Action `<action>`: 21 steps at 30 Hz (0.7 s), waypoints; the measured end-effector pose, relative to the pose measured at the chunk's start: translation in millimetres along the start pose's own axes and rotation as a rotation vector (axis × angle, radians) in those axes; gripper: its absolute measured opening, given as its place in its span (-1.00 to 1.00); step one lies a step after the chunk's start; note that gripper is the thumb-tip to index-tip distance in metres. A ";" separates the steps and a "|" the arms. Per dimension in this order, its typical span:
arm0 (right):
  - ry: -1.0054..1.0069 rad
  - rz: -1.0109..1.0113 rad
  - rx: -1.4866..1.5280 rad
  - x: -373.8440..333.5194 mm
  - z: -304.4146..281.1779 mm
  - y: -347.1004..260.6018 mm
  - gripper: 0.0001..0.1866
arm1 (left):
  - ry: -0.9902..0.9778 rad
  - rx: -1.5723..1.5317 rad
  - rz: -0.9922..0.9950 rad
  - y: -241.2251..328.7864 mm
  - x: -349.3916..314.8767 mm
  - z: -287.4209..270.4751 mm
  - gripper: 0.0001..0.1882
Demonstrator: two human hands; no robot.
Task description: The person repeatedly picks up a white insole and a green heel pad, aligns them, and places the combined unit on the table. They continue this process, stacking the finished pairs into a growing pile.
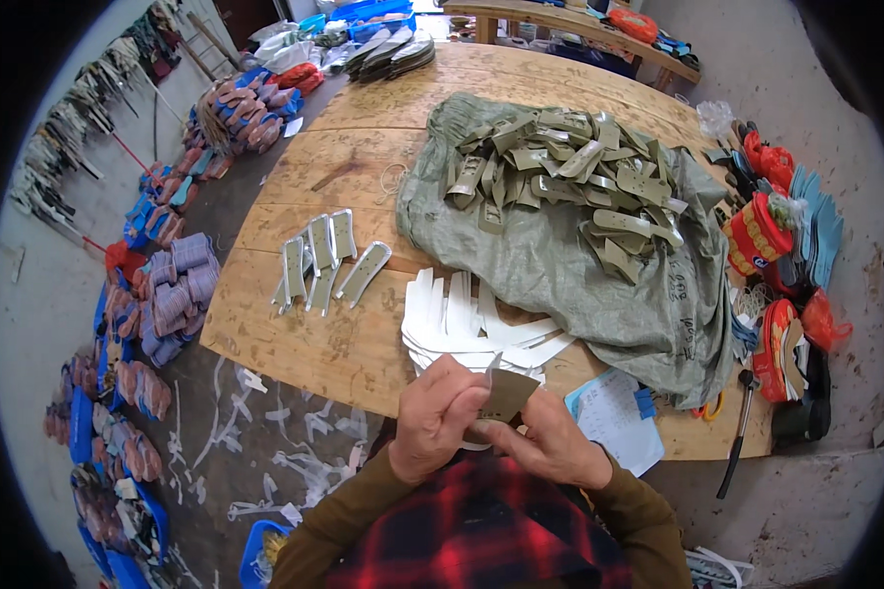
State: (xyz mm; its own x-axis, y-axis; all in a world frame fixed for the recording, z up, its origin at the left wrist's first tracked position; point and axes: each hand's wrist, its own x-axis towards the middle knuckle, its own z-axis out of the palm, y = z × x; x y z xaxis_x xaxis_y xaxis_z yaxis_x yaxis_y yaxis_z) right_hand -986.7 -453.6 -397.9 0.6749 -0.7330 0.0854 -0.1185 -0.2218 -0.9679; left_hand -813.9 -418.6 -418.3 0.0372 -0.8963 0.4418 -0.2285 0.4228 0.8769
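Close to my body, I hold an olive-green curved shoe piece (511, 395) just off the table's front edge. My right hand (557, 444) grips it from the right, thumb across its lower part. At its left edge my left hand (436, 417) is closed, fingers pinched on a white strip that shows above and below them. Just beyond my hands lies a fanned stack of curved white strips (440, 319). To the left sit several olive pieces with white edging (363, 273). Farther off, a heap of bare olive pieces (560, 162) rests on a green woven sack (521, 280).
The wooden table (295, 339) carries a stack of dark soles (391, 54) at its far edge. Right of my hands lie a written sheet (617, 427) and a black-handled tool (739, 432). Bundled shoe parts (182, 285) line the left side; white scraps (314, 461) litter the floor.
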 end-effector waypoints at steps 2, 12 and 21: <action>0.027 0.043 -0.073 -2.2 1.8 1.9 -0.73 | 0.000 0.193 0.003 1.4 1.7 3.0 -0.78; -0.051 -0.003 -0.186 -5.3 -2.4 0.8 -0.74 | -0.237 -0.165 -0.251 5.0 30.0 -6.3 -0.81; 0.074 -0.031 -0.013 -4.1 -7.2 12.0 -0.68 | -0.322 -0.356 -0.519 -24.6 16.9 -13.6 -0.58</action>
State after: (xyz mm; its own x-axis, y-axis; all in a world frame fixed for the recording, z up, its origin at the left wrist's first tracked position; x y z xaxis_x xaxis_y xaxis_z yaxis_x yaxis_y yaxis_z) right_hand -996.1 -457.9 -408.1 0.6226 -0.7712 0.1327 -0.1083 -0.2528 -0.9614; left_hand -794.3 -442.4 -429.8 -0.2467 -0.9658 -0.0801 0.0746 -0.1013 0.9921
